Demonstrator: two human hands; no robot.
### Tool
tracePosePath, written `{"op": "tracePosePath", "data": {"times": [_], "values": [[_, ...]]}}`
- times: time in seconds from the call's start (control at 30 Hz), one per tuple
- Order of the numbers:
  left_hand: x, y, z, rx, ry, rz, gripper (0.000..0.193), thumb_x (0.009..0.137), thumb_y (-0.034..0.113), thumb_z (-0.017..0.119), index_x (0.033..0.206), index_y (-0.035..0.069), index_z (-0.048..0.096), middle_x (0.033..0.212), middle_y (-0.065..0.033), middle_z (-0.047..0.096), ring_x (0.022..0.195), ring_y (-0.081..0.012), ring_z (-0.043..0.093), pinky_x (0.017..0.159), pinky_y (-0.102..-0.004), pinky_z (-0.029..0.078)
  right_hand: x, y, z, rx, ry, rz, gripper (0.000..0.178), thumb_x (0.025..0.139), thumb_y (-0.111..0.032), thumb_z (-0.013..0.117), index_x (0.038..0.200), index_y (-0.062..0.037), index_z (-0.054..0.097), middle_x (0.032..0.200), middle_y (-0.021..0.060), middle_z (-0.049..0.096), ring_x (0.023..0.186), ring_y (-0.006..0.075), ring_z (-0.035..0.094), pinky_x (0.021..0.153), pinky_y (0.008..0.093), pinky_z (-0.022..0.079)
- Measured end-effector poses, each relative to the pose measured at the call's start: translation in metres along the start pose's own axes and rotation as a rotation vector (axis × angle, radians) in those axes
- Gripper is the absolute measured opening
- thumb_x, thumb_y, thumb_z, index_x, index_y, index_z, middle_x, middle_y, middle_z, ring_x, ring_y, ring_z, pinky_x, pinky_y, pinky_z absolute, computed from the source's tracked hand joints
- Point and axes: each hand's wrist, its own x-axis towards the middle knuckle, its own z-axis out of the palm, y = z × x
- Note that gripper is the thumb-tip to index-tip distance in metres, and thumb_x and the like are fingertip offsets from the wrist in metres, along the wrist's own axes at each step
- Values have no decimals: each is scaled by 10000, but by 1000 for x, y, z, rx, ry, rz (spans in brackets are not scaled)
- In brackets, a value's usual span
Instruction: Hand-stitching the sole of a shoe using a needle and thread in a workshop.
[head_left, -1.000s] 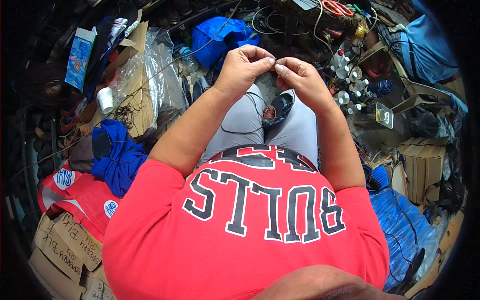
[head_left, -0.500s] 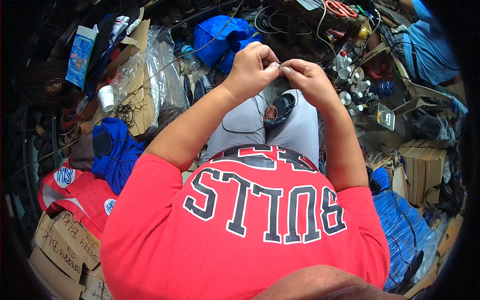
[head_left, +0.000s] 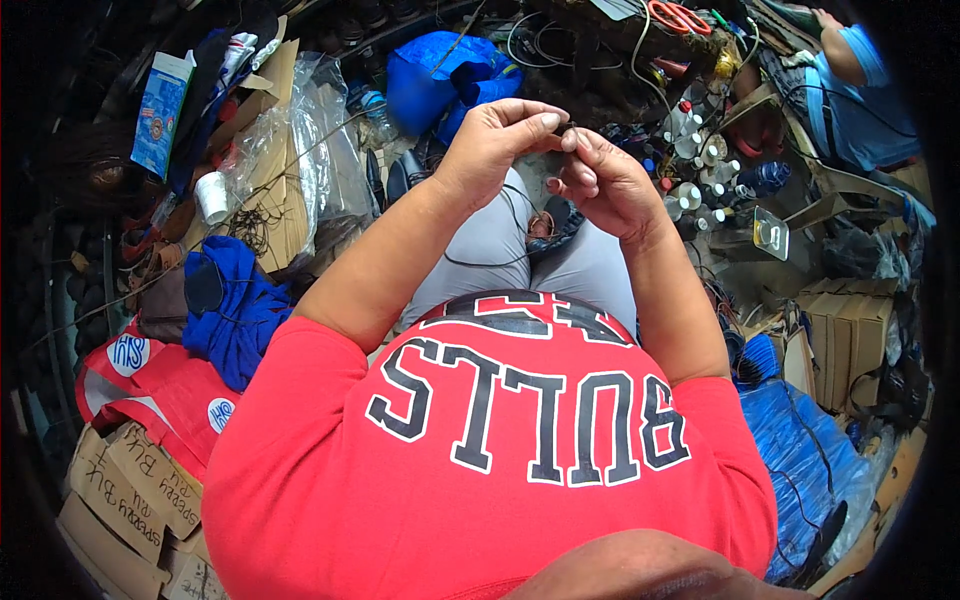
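Observation:
My left hand (head_left: 505,140) and my right hand (head_left: 612,180) meet above my knees, thumbs and fingers pinched together. Between the fingertips is something small and dark; what it is, I cannot make out. The right hand's lower fingers are curled. Beneath, between my grey-trousered thighs, rests a dark shoe-like piece (head_left: 552,222), partly hidden by my right hand. A thin dark thread (head_left: 470,264) loops over my left thigh beside it.
Several small bottles (head_left: 690,195) stand at the right, near a person in blue (head_left: 865,110). Orange-handled scissors (head_left: 680,16) lie at the back. On the left are a white cup (head_left: 212,197), clear plastic (head_left: 335,150) and blue cloth (head_left: 235,300). Cardboard boxes (head_left: 850,335) stand at the right.
My hands have turned: the left thumb now points across to the right, and my right hand has dropped slightly with its lower fingers showing. The other person's arm has shifted at the upper right.

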Motion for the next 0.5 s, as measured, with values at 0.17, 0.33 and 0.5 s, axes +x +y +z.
{"op": "tracePosePath", "data": {"times": [0.17, 0.33, 0.5], "values": [[0, 4, -1, 118, -7, 23, 200, 819, 117, 630, 980, -2, 635, 829, -59, 653, 740, -114, 612, 721, -251, 499, 0, 1, 1, -49, -11, -11, 183, 905, -228, 505, 953, -65, 574, 566, -51, 451, 501, 47, 386, 677, 240, 403], [0, 8, 2, 159, -20, 16, 194, 801, 110, 650, 955, -6, 639, 814, -59, 653, 735, -105, 609, 700, -236, 497, 0, 0, 2, -84, 21, -23, 182, 908, -220, 499, 937, -61, 583, 562, -48, 452, 498, 50, 395, 683, 235, 413], [0, 10, 2, 176, -4, 21, 180, 795, 97, 654, 935, -13, 636, 805, -64, 651, 727, -109, 613, 696, -239, 500, 0, 0, 5, -103, 47, -19, 180, 905, -227, 506, 927, -69, 588, 549, -55, 445, 485, 44, 392, 696, 236, 422]]}}
